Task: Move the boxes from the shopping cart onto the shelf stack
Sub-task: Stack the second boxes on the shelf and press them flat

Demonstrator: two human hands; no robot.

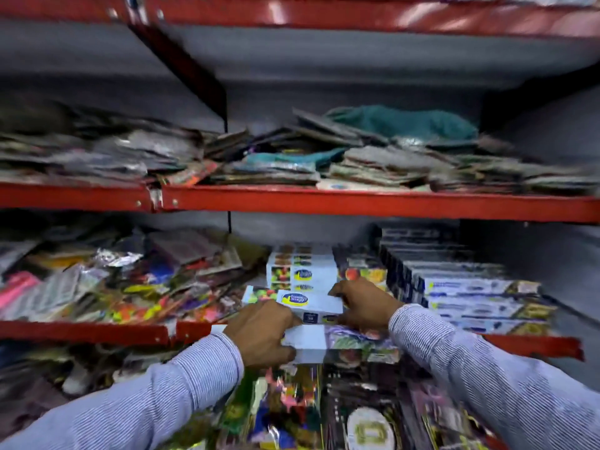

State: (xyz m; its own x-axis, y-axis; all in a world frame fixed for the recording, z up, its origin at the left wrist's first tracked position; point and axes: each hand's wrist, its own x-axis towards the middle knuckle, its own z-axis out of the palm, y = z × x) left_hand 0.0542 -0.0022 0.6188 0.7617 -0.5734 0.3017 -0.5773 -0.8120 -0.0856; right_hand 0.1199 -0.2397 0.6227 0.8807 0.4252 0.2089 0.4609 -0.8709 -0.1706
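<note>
The box point(310, 303), a flat printed carton, is lying at the shelf point(373, 203) front, apparently atop another, before the stack point(300, 266). It is judged light, stiff and glossy, best held by its short ends. The left hand point(263, 332) and right hand point(362, 303) are clasping opposite ends, fingers curled. Packets point(113, 287) are crowding alongside.

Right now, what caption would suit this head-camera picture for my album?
Both hands, left and right, set white boxes on a red shelf among colourful packets.
</note>
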